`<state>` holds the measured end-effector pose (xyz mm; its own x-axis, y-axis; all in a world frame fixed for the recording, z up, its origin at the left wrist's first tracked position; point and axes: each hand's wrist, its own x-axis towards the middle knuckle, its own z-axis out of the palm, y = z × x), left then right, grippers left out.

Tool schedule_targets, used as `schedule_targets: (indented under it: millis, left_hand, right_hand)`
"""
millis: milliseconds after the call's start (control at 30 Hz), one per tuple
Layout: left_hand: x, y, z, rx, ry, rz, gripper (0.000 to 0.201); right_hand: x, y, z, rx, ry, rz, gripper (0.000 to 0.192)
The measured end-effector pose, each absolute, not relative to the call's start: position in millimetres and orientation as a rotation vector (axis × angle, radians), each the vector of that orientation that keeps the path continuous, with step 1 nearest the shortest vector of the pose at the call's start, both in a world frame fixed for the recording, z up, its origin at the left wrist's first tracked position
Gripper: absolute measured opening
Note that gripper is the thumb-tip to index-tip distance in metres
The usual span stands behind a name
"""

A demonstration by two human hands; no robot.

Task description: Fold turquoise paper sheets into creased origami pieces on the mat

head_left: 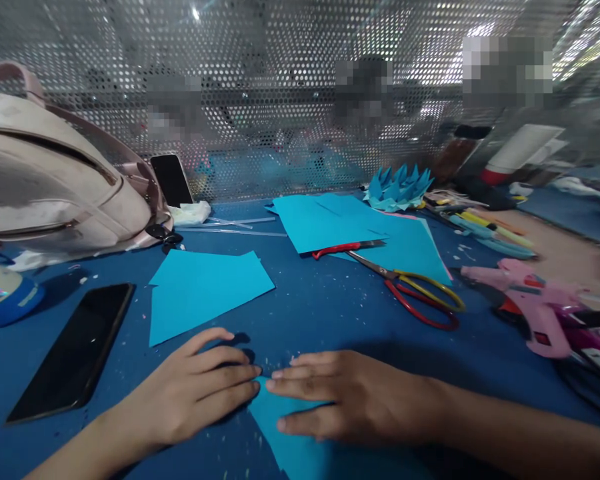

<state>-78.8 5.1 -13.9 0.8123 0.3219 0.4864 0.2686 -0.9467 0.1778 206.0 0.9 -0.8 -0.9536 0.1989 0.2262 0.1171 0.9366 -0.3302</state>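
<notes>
Both hands, left hand (190, 393) and right hand (350, 400), press flat on the paper piece (300, 447), grip released. Fingertips meet; uneven pressure may skew the crease. Scissors (410, 293) lie beyond the paper.

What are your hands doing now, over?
Left hand and right hand flat, pressing the blue paper on the table. Fingertips nearly meet. Scissors and phone lie clear.

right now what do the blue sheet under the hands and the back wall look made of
Blue sheet: looks like thin matte paper, lying flat with crisp cut edges under the left hand and right hand. Back wall: seemingly perforated metal, shiny grey with regular round holes.
</notes>
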Motion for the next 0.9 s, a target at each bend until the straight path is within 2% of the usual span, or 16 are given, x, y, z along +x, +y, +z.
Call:
schedule_targets:
  millis: [367,700,900]
  left_hand:
    - [-79.6,3.6,-12.1,2.817,0.499,0.703,0.039]
    - [-75.6,2.5,-7.8,2.800,0.583,0.640,0.033]
    - [-79.1,-0.2,-10.5,2.890,0.694,0.845,0.035]
  right_hand:
    - [205.0,5.4,3.5,-0.230,-2.898,0.762,0.036]
    - [212.5,6.2,-3.5,-0.225,-2.850,0.842,0.043]
    - [213.7,9.1,2.2,-0.231,-2.825,0.784,0.043]
